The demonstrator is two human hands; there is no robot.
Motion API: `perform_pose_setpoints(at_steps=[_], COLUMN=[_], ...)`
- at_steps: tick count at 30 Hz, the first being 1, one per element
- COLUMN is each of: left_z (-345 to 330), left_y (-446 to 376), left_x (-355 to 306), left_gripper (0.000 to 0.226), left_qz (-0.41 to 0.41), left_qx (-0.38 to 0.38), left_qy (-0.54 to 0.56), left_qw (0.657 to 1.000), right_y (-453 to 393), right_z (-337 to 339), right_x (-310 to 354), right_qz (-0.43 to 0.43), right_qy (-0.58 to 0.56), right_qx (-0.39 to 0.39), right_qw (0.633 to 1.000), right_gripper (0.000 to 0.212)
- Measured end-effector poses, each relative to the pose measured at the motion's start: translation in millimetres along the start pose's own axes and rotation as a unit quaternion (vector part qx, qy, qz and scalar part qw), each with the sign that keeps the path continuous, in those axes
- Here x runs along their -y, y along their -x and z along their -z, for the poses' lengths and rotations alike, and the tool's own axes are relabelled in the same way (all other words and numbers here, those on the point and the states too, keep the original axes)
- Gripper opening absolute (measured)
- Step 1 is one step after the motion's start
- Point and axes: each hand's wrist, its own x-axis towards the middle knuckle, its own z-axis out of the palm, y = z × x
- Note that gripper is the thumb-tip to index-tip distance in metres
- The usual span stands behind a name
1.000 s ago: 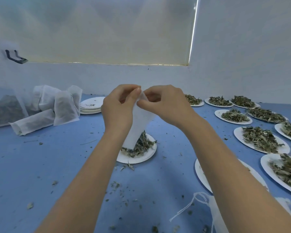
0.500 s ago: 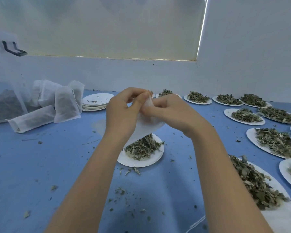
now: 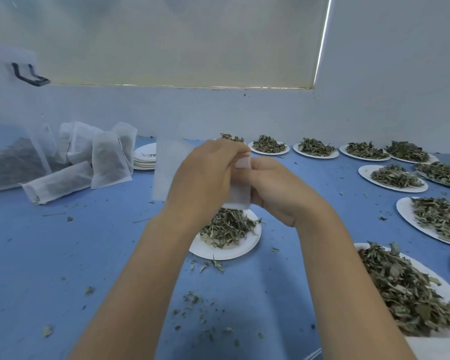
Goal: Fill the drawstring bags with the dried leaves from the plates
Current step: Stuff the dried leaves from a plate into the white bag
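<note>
Hands: our left hand [image 3: 205, 178] and right hand [image 3: 276, 190] both pinch an empty bag [image 3: 240, 188].
Done: filled bags [image 3: 99, 157] far left.
Left: nearest plate [image 3: 226, 237] below, leaf plates [image 3: 392, 178] right.

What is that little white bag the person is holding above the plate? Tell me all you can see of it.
The small white drawstring bag looks like thin, slightly see-through, paper-like fabric, flat and rectangular. It hangs roughly upright between the two hands, above the white paper plate of dried green leaves. The left hand and the right hand both pinch its top edge, fingers curled round it. It appears empty; its lower edge hangs just above the leaves. No drawstring is visible.
</note>
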Motion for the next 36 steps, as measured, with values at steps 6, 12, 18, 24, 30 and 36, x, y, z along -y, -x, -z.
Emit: perform_pose_setpoints(at_steps=[6, 12, 18, 24, 30, 36], left_z=[15.9, 5.0, 4.4, 5.4, -3.3, -11.4], left_y=[14.0, 33.3, 52.9, 55.9, 58.6, 56.5], left_x=[11.8, 28.8, 58.1, 79.9, 91.8, 97.7], left_gripper=[0.073, 0.068, 0.049, 0.04, 0.042, 0.05], left_qz=[-0.083, -0.074, -0.033, 0.035, 0.138, 0.195], left_qx=[0.137, 0.071, 0.049, 0.073, 0.118, 0.141], left_qy=[-0.105, -0.192, -0.22, -0.229, -0.2, -0.141], left_qw=[0.982, 0.976, 0.974, 0.97, 0.963, 0.96], right_y=[-5.2, -10.8, -13.9, -14.6, -16.8, -25.4], right_z=[-5.0, -24.6, -46.7, -24.9, -12.2, -33.0], right_x=[-3.2, -11.7, -19.2, -31.1, -52.5, -67.1], right_qz=[0.008, -0.031, -0.059, 0.003, -0.064, -0.043], right_qy=[-0.182, -0.329, -0.313, 0.14, 0.366, 0.486], right_qx=[0.043, 0.15, 0.186, -0.082, -0.047, -0.057], right_qw=[0.982, 0.932, 0.93, 0.987, 0.927, 0.871], right_gripper=[0.028, 0.032, 0.033, 0.016, 0.035, 0.059])
